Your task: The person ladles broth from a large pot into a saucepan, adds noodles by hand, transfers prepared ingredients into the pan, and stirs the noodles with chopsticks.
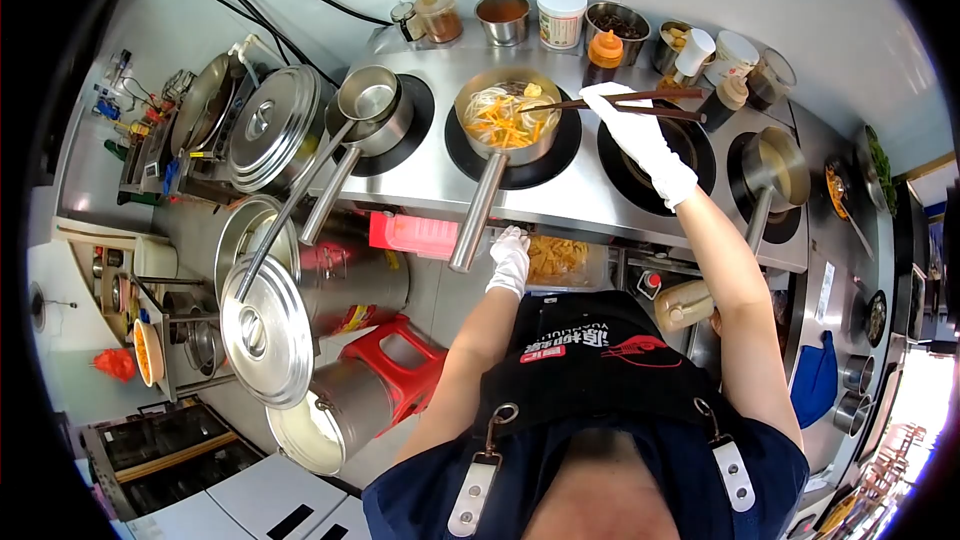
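Note:
My right hand (pixel 640 145), in a white glove, is closed around a pair of brown chopsticks (pixel 630 102). Their tips reach left into a saucepan (pixel 493 180) of pale noodles and orange shreds (pixel 490 120), with a yellow lump at its back. The saucepan stands on a round black burner, its long handle towards me. My left hand (pixel 510 260), also gloved, is low at the counter's front edge with its fingers curled. It is beside a clear container of yellowish strips (pixel 560 260); whether it grips the rim I cannot tell.
Another long-handled pot (pixel 375 130) stands left, and one more pot (pixel 775 165) right. An empty-looking dark burner (pixel 655 160) lies between. Squeeze bottles, tubs and seasoning pots (pixel 503 20) line the back. A pink tray (pixel 410 235), large lidded pots and a red stool (pixel 400 370) are left.

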`<state>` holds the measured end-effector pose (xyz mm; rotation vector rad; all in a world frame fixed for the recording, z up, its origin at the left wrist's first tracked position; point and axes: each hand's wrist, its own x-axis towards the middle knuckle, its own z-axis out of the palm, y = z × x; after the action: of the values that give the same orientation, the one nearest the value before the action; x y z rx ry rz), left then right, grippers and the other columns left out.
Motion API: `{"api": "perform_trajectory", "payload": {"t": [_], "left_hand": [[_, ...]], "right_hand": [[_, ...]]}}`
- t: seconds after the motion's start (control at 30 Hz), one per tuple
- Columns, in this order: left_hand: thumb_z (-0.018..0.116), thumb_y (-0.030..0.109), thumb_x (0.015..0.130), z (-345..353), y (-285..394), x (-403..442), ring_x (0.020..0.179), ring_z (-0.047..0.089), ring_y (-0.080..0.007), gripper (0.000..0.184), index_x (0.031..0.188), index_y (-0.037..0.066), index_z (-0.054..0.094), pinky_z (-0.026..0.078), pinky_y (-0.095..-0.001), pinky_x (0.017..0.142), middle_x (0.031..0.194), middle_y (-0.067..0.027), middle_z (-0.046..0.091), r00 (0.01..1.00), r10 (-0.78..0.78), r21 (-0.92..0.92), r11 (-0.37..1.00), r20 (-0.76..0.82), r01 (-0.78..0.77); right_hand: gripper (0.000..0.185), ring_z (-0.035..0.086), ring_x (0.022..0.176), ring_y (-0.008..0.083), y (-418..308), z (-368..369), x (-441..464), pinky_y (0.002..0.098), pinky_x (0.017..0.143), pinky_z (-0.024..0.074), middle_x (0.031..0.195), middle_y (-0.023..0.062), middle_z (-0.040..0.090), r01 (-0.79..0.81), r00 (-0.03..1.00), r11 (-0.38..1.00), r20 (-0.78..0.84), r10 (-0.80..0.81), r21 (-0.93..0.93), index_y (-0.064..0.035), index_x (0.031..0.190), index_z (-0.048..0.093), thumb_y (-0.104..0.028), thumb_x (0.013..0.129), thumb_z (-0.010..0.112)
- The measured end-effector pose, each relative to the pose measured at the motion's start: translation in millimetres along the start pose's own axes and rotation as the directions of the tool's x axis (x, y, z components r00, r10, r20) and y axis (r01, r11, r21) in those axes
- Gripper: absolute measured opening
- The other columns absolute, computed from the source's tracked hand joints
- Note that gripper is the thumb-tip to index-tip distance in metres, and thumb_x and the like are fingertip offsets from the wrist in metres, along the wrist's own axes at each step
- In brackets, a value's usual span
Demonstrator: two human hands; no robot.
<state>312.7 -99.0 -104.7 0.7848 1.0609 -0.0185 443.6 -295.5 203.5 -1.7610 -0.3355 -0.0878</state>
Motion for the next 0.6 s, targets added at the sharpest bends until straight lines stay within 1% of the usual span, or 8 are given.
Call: {"api": "perform_trajectory", "payload": {"t": [0.27,0.33,0.4,0.43,0.47,0.5,0.57,0.6], "left_hand": [[0.061,0.006,0.086,-13,9,-14,0.087,0.058,-0.0224,0.031,0.116,0.006,0.055,0.05,-0.035,0.077,0.104,-0.0062,0.06,1.0,-0.016,0.07,0.997,0.011,0.016],[0.052,0.015,0.091,-62,13,19,0.107,0.052,-0.0286,0.036,0.124,0.004,0.048,0.043,-0.0407,0.091,0.123,-0.0114,0.052,0.96,-0.068,-0.031,0.996,0.27,0.079],[0.041,0.022,0.095,-89,41,12,0.12,0.045,-0.0313,0.038,0.127,0.002,0.043,0.038,-0.0409,0.099,0.135,-0.0159,0.044,0.918,-0.123,0.035,0.992,0.377,0.119],[0.042,0.022,0.095,-72,66,-34,0.12,0.046,-0.0311,0.038,0.127,0.001,0.043,0.039,-0.041,0.098,0.136,-0.0169,0.043,0.963,-0.155,-0.099,0.979,0.219,0.18],[0.044,0.028,0.094,-127,34,46,0.104,0.056,-0.0288,0.037,0.113,-0.001,0.055,0.043,-0.0428,0.092,0.113,-0.0131,0.06,0.864,-0.057,-0.237,0.951,0.499,0.2],[0.04,0.034,0.096,-111,92,-32,0.106,0.057,-0.0281,0.043,0.119,0.0,0.051,0.045,-0.0409,0.09,0.12,-0.0161,0.058,0.918,-0.049,0.002,0.999,0.393,0.053],[0.038,0.039,0.097,-91,132,-72,0.102,0.059,-0.0267,0.048,0.118,-0.001,0.053,0.048,-0.0404,0.085,0.113,-0.015,0.062,0.973,0.004,0.215,0.975,0.231,-0.055],[0.044,0.038,0.095,-88,145,-82,0.096,0.061,-0.025,0.046,0.117,0.0,0.054,0.049,-0.0371,0.081,0.109,-0.013,0.063,0.945,-0.017,0.154,0.987,0.326,-0.035]], "right_hand": [[0.015,0.06,0.081,0.0115,9,4,5,0.0254,0.073,0.0487,0.087,0.0054,0.065,0.034,0.999,0.999,0.041,-0.033,-0.007,0.0004,0.094,0.063,-0.013,0.088,0.061],[0.014,0.06,0.082,0.0123,7,0,7,0.0265,0.074,0.0487,0.087,0.0059,0.065,0.076,0.996,0.995,0.048,-0.073,-0.07,0.0006,0.093,0.063,-0.012,0.087,0.062],[0.014,0.061,0.083,0.0138,-6,-3,2,0.0268,0.075,0.049,0.088,0.0065,0.065,0.036,0.999,0.998,0.031,-0.034,-0.046,0.0005,0.093,0.063,-0.012,0.087,0.062],[0.014,0.062,0.084,0.0141,-10,-5,1,0.0269,0.075,0.049,0.089,0.0066,0.065,0.02,0.999,0.996,0.04,-0.017,-0.085,0.0004,0.093,0.062,-0.012,0.087,0.062],[0.014,0.062,0.086,0.0137,-11,-6,0,0.0269,0.077,0.049,0.09,0.0064,0.066,-0.02,0.999,0.997,0.047,0.024,-0.069,0.0002,0.094,0.062,-0.012,0.087,0.062],[0.014,0.061,0.086,0.0135,-13,-7,-1,0.0268,0.077,0.0486,0.091,0.0061,0.066,-0.02,0.998,0.999,0.063,0.023,-0.049,-0.0002,0.094,0.063,-0.013,0.087,0.062],[0.014,0.061,0.086,0.0129,-14,-5,-2,0.0264,0.077,0.0485,0.091,0.0056,0.066,-0.095,0.991,0.995,0.089,0.098,-0.032,-0.0007,0.094,0.063,-0.013,0.087,0.062],[0.015,0.06,0.086,0.0116,-16,-1,-3,0.0257,0.077,0.0482,0.091,0.0053,0.066,-0.167,0.981,0.986,0.097,0.167,-0.014,-0.0014,0.094,0.063,-0.014,0.087,0.062]]}}
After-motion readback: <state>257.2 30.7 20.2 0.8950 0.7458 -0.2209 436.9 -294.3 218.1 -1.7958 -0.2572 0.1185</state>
